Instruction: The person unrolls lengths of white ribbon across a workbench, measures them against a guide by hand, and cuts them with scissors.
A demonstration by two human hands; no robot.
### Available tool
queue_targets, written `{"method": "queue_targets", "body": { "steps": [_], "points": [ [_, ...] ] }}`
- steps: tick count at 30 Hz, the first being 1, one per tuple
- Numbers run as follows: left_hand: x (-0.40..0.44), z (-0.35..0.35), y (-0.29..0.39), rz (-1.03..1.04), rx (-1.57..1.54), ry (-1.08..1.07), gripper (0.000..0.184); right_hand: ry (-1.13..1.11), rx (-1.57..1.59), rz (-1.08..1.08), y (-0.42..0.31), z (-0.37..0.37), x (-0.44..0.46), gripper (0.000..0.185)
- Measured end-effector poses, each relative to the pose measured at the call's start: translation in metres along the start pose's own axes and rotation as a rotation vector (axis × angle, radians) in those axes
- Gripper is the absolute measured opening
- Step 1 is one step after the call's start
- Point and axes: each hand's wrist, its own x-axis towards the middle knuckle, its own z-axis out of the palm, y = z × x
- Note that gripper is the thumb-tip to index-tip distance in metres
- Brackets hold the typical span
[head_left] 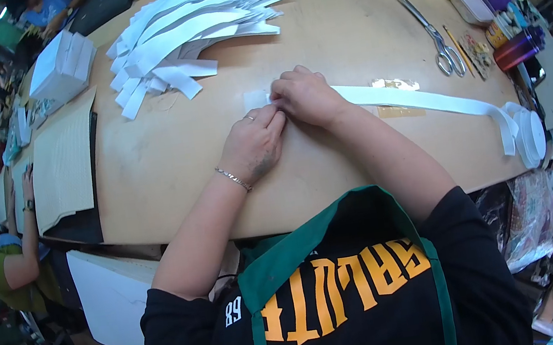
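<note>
Fingers curled and bunched, both hands meeting: right hand (309, 98) over the white strip's (431, 100) left part, left hand (260, 140) right against it. Exact pinch hidden under the knuckles, can't tell on either. Strip is matte, narrow, flat on the tabletop (184, 157), running right across clear tape (396, 85), then bending down beside white rolls (530, 135) at the table's right edge. Scissors (444, 53) lie beyond it, pile of cut white pieces (192, 33) far left.
</note>
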Motion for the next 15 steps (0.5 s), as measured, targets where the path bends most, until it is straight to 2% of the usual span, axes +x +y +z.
{"method": "queue_targets", "body": {
  "steps": [2, 3, 7, 10, 15],
  "points": [
    [0.004, -0.004, 0.004, 0.026, 0.08, -0.027, 0.022, -0.015, -0.014, 0.037, -0.004, -0.004, 0.002, 0.019],
    [0.007, -0.004, 0.007, 0.014, 0.102, -0.087, 0.022, -0.037, 0.018, 0.059, -0.001, -0.003, 0.004, 0.027],
    [0.022, -0.013, 0.01, -0.005, 0.116, -0.284, 0.02, -0.181, 0.163, 0.12, 0.003, -0.019, 0.01, 0.035],
    [0.035, -0.018, 0.009, -0.013, 0.143, -0.409, 0.016, -0.307, 0.182, 0.228, 0.004, -0.037, 0.009, 0.033],
    [0.053, -0.023, 0.01, -0.029, 0.157, -0.593, 0.014, -0.327, 0.249, 0.17, 0.053, -0.068, -0.024, 0.033]
  ]
}}
